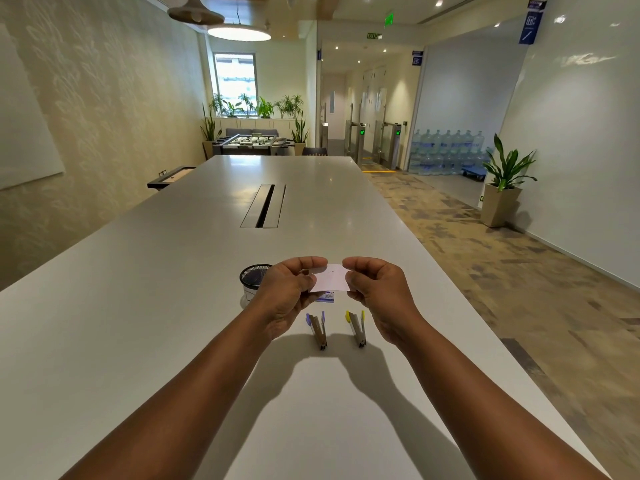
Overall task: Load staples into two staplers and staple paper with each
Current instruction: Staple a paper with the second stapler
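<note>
I hold a small white slip of paper [331, 278] up above the table between both hands. My left hand [289, 289] pinches its left edge and my right hand [375, 289] pinches its right edge. Faint small marks show near the paper's top. Below the hands, two small staplers lie side by side on the white table [173, 271]: a purple-tipped stapler [318, 330] on the left and a yellow-tipped stapler [356, 327] on the right. A small blue-and-white staple box [327, 298] peeks out under the paper.
A black mesh cup [252, 277] stands just left of my left hand. A cable slot [264, 206] runs down the table's middle. The table's right edge falls off to patterned carpet; a potted plant [504, 185] and water bottles stand far right.
</note>
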`<state>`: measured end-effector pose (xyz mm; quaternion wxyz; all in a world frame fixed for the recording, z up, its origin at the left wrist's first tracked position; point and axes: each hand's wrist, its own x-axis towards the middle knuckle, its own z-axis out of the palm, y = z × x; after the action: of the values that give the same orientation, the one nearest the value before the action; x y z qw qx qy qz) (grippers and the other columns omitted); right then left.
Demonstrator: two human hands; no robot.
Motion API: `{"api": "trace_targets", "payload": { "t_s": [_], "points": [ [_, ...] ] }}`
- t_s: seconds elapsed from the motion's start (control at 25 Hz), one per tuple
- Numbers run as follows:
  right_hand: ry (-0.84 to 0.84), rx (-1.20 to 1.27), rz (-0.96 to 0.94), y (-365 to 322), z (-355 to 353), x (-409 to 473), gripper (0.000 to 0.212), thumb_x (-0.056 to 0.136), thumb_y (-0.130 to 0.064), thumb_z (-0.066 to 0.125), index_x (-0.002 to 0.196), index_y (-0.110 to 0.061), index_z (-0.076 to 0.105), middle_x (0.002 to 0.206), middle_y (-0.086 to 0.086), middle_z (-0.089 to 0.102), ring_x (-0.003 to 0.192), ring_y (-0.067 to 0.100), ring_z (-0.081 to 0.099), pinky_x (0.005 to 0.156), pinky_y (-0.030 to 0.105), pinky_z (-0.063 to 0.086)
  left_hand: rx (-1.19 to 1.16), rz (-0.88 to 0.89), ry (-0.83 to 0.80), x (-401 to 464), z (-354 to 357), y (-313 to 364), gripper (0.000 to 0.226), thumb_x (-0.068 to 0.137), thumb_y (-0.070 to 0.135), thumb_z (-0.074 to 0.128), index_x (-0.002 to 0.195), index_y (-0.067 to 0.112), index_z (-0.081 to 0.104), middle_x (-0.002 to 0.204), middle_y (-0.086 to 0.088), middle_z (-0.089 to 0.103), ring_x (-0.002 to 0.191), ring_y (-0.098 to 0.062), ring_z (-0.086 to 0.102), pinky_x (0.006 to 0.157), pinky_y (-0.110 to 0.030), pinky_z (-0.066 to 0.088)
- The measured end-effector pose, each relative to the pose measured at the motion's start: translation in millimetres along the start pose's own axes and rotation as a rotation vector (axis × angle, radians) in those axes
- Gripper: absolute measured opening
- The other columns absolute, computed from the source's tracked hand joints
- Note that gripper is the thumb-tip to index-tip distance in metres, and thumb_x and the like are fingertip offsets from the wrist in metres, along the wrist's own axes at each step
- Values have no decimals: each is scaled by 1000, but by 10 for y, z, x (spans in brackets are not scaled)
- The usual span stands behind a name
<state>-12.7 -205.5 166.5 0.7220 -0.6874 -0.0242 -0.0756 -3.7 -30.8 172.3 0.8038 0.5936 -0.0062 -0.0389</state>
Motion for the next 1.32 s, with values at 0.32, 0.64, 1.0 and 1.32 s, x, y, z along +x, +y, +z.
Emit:
{"api": "trace_targets", "payload": {
  "t_s": [0.32, 0.64, 1.0, 1.32],
  "points": [
    [-8, -18, 8, 11, 14, 17, 24, 93, 0, 63, 104, -18, 76, 87, -2, 79, 71, 7, 70, 66, 18, 54, 9, 22, -46, 17, -2, 1, 32, 90, -8, 57, 86, 14, 80, 99, -10, 78, 96, -26, 72, 68, -28, 60],
    [-47, -30, 7, 21, 26, 14, 25, 93, 0, 63, 102, -19, 77, 81, -5, 78, 67, 5, 70, 64, 17, 53, 38, -59, 67, 70, 31, -44, 13, 89, 1, 70, 93, 11, 78, 91, -8, 79, 92, -24, 74, 64, -27, 60],
    [-27, 11, 24, 55, -5, 67, 25, 92, -1, 65, 107, -18, 76, 96, 4, 79, 78, 13, 72, 68, 20, 55, 31, -26, -53, 56, 7, -22, 36, 79, -17, 72, 105, 8, 73, 100, -12, 79, 91, -26, 77, 74, -28, 62],
    [-184, 21, 70, 123, -24, 152, 50, 85, 15, 68, 124, -15, 65, 117, 18, 68, 102, 34, 73, 79, 31, 60, 236, 85, -144, 90, -247, -99, 52, 89, -21, 53, 115, 21, 69, 124, -8, 71, 112, -27, 69, 94, -39, 59]
  ]
}}
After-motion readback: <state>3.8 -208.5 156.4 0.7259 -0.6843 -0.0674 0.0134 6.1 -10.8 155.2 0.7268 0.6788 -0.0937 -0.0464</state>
